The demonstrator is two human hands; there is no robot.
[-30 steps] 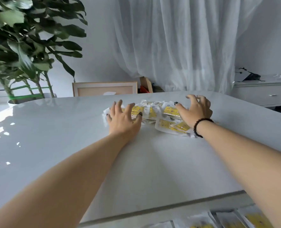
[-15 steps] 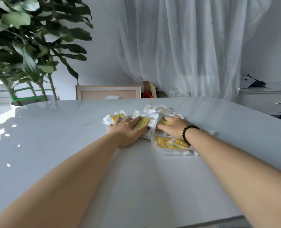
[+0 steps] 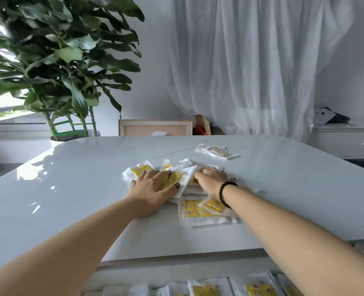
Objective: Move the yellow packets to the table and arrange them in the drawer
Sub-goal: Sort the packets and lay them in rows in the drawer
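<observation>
A loose pile of yellow packets (image 3: 195,210) in clear white-edged wrappers lies on the white table (image 3: 70,210). My left hand (image 3: 153,189) rests flat on the left part of the pile, fingers spread over a packet. My right hand (image 3: 211,179), with a black bead bracelet, presses on the pile's right part, fingers curled on the packets. One stray packet (image 3: 216,151) lies alone farther back to the right. Below the table's near edge the open drawer (image 3: 147,290) holds a row of several yellow packets (image 3: 204,290).
A large potted plant (image 3: 55,67) stands beyond the table's far left corner. A framed board (image 3: 155,127) leans behind the table. White curtains hang at the back. A white sideboard (image 3: 347,142) stands at the right.
Both hands have dragged the pile of packets toward me across the table. One packet stayed behind at the back right. The drawer's row of packets shows at the bottom again.
</observation>
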